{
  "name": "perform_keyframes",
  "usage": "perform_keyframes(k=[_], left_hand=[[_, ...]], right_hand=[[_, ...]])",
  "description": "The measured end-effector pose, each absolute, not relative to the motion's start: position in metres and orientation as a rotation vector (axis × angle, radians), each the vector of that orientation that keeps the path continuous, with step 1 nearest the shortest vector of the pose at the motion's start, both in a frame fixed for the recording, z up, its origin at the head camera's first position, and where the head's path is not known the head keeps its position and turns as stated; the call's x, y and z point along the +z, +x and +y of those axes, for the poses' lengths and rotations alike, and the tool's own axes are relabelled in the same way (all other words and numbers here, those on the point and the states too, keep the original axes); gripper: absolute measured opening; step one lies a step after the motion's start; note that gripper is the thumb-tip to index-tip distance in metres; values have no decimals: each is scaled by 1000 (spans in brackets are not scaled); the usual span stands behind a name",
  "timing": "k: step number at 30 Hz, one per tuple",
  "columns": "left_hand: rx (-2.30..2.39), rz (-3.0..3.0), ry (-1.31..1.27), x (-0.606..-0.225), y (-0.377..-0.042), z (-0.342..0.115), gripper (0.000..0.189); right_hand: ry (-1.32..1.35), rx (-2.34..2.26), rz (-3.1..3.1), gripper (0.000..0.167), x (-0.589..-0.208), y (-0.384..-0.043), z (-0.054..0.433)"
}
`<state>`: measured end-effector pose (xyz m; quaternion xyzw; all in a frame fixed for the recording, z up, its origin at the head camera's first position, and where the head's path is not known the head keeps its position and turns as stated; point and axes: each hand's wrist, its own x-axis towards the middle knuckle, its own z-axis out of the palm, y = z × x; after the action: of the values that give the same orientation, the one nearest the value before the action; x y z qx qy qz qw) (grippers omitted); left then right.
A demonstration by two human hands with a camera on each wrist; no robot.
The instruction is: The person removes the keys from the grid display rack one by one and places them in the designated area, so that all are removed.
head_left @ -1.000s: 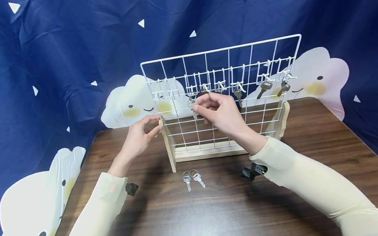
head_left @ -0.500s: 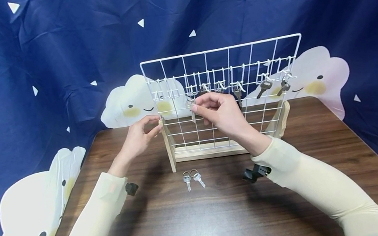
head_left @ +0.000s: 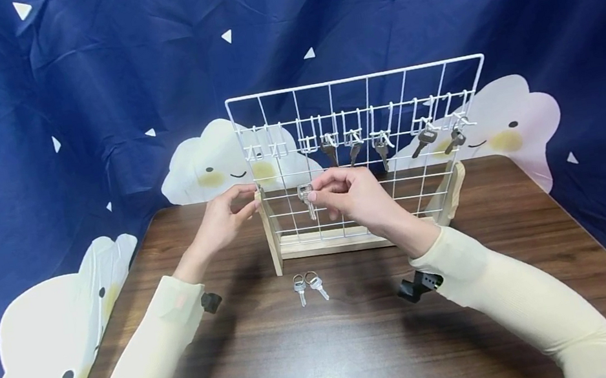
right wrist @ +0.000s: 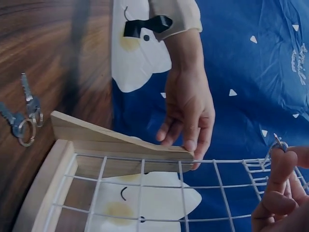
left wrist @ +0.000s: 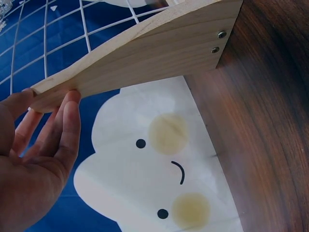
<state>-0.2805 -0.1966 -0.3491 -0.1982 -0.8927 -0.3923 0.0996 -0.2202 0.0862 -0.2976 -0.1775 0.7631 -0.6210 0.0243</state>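
My right hand pinches a silver key between thumb and fingers, in front of the white wire grid and below its hooks. In the right wrist view the key's ring shows at the fingertips; the blade is mostly hidden. My left hand grips the upper end of the rack's left wooden side piece, thumb on one side and fingers on the other. Several darker-looking keys hang from hooks on the right part of the grid. The three leftmost hooks carry no key.
Two keys with rings lie on the brown wooden table before the rack. A wooden crossbar joins the side pieces at the bottom. Behind hangs a blue cloth with white clouds and triangles.
My right hand has brought the key down from the third hook from the left, and the key now sits lower, apart from the hook. My left hand stays put.
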Motion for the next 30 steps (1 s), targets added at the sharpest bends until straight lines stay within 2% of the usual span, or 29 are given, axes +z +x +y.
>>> perform_keyframes(k=[20,30], left_hand=[[-1171,-2649,-588,-347,-280,-196,35],[-1105,-2654,-581,-347,-280,-197,35]], right_hand=[[-536,-1766,2251,19,-324,-224,95],[-477,-1809,2168,27,-344,-223,97]])
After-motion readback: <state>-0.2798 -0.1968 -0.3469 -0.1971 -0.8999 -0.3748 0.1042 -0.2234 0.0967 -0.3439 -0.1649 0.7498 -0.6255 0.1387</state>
